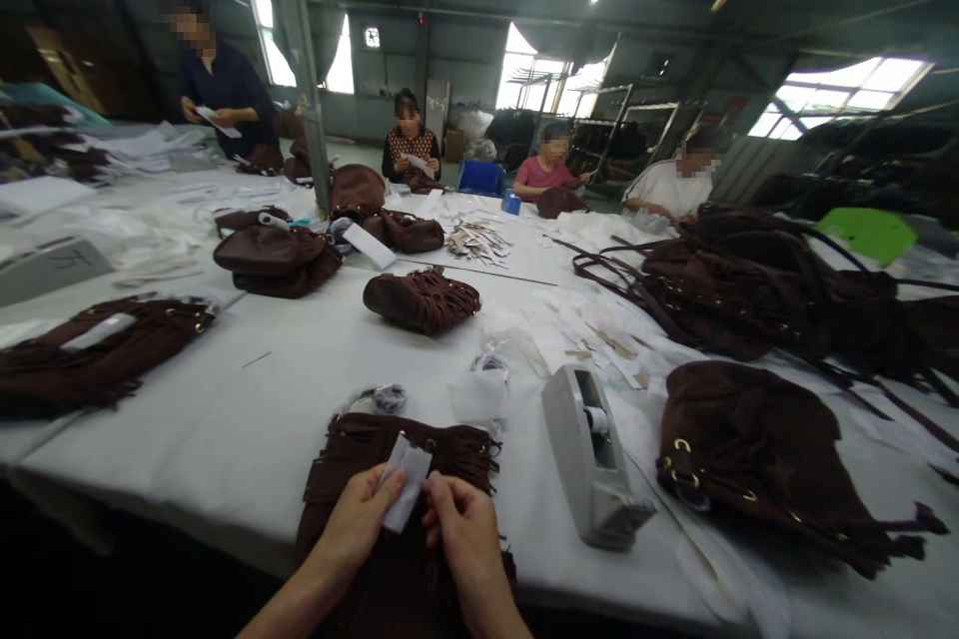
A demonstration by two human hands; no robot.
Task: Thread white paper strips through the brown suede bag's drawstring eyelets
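Note:
My left hand and my right hand meet at the table's near edge, both pinching a small white paper slip. The slip is held just above a dark brown fringed suede bag that lies flat under my hands. My fingers are closed on the slip's lower edges. A grey tape dispenser stands just right of my right hand.
More brown fringed bags lie around: one at centre, one at the right, one at the left, a heap with straps. Paper slips are scattered on the white table. Several other people work at the far side.

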